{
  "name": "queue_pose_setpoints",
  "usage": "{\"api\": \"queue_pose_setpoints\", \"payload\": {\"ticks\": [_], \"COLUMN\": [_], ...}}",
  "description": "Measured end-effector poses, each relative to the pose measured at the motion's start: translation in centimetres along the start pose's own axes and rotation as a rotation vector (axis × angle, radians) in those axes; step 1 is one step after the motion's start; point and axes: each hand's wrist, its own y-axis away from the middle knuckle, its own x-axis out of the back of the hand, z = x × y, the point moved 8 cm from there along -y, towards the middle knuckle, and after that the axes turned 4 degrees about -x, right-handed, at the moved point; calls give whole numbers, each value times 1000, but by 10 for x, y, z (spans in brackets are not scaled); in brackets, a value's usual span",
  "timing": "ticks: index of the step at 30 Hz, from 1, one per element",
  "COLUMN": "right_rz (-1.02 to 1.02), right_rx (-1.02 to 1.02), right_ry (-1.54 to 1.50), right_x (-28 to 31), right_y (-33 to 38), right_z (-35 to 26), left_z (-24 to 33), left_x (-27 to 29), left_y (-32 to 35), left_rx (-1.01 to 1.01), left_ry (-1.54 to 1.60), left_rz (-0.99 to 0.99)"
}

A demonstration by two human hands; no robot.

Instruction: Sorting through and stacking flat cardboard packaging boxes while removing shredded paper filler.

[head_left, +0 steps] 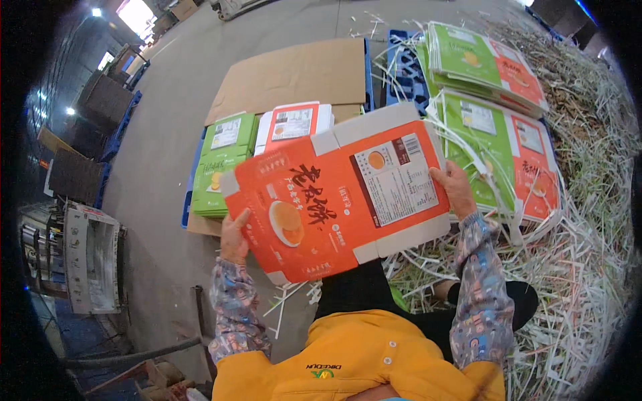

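Between my two hands I hold up a flat orange carton blank [328, 234] with white flaps, a printed cake picture and a white information panel. My left hand [234, 238] grips its left edge, thumb on the printed face and the other fingers behind it. At the upper right edge my right hand [455, 190] closes on the carton in the same way. Beyond it, on cardboard, lie a stack of green carton blanks [207, 180] and a stack of orange and white blanks [294, 120], the latter partly covered by the held carton.
A brown cardboard sheet [287, 73] covers a pallet ahead. To its right, a blue pallet [404, 63] stands beside tall stacks of green and orange printed sheets [468, 60]. Shredded paper strips [568, 281] heap up along the right. A metal machine frame [93, 257] stands at left.
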Motion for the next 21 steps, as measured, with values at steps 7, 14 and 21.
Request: {"api": "queue_pose_setpoints", "payload": {"ticks": [7, 14, 21], "right_rz": [197, 136, 247], "right_rx": [386, 355, 466], "right_ry": [-98, -137, 14], "right_x": [30, 19, 11], "right_y": [38, 55, 28], "right_z": [-76, -40, -116], "left_z": [105, 61, 50], "left_x": [-46, -29, -12], "left_y": [13, 34, 24], "left_rx": [-353, -230, -260], "left_ry": [40, -119, 80], "left_rz": [3, -120, 47]}}
